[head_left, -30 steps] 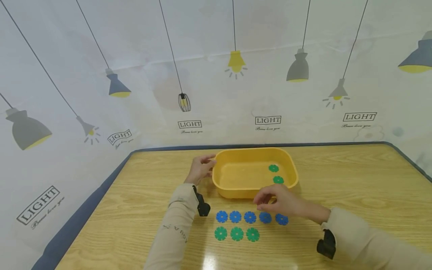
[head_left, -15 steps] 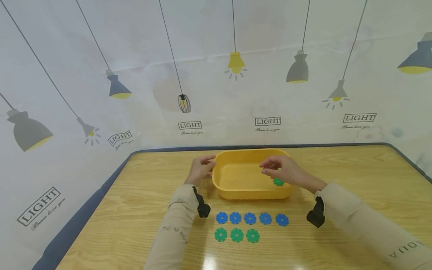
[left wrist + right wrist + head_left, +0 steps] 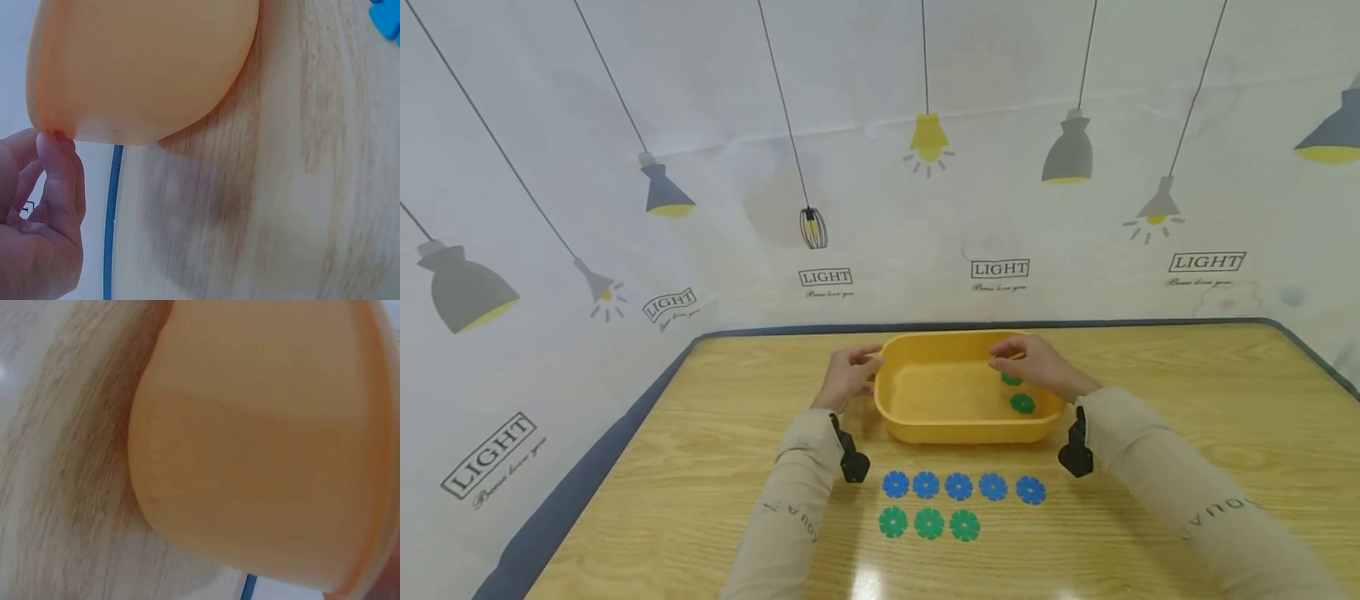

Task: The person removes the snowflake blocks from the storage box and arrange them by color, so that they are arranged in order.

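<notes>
A yellow plastic tub (image 3: 962,429) stands on the wooden table (image 3: 1187,392). My left hand (image 3: 848,377) holds its left rim, thumb on top. In the left wrist view a fingertip (image 3: 55,140) touches the rim's edge of the tub (image 3: 144,69). My right hand (image 3: 1033,365) hovers over the tub's far right corner with curled fingers, and I cannot tell whether it holds anything. Two green discs (image 3: 1022,403) lie inside, one partly hidden by that hand. The right wrist view is filled by the tub's outer wall (image 3: 262,437).
In front of the tub lie a row of several blue flower-shaped discs (image 3: 958,486) and a row of three green ones (image 3: 928,523). A printed cloth backdrop (image 3: 880,208) rises behind the table's dark far edge. One blue disc (image 3: 387,15) shows in the left wrist view.
My right hand has moved from just above the blue row up and back over the tub's far right part. The left hand, tub and disc rows have stayed put.
</notes>
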Motion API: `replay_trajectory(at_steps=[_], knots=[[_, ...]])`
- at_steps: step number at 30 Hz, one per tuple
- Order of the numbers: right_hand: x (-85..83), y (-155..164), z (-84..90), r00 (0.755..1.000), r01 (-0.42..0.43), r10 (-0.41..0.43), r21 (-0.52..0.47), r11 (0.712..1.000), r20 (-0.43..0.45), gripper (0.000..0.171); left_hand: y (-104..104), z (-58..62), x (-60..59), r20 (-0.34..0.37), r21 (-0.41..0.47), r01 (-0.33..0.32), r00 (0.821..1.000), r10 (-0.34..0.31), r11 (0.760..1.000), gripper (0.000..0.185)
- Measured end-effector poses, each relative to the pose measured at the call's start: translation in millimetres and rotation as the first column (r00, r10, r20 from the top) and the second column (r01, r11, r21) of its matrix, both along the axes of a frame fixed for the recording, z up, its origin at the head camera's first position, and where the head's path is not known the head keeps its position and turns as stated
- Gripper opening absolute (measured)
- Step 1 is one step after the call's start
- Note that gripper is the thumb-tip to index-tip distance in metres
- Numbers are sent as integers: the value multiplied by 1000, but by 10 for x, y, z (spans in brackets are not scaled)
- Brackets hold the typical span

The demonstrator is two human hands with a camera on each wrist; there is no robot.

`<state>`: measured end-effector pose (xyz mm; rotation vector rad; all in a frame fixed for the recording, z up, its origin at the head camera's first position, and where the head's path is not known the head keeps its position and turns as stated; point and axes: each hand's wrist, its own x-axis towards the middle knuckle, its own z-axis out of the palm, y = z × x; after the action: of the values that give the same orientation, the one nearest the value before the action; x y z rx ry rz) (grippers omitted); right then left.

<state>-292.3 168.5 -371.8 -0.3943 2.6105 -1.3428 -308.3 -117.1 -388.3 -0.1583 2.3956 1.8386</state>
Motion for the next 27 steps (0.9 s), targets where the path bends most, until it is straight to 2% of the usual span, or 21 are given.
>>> replay_trajectory(at_steps=[13,22,27], knots=[[-160,-111,-118,988,121,-129,96,988,83,52,-11,0,-20,22,14,-2,1000,2,1000,32],[-158,-104,-159,995,68,-80,169,983,63,54,-8,8,-20,29,15,3,1000,-4,1000,33],[-165,-113,-170,995,49,-66,197,979,80,51,-9,17,-5,27,14,2,1000,-2,1000,34]])
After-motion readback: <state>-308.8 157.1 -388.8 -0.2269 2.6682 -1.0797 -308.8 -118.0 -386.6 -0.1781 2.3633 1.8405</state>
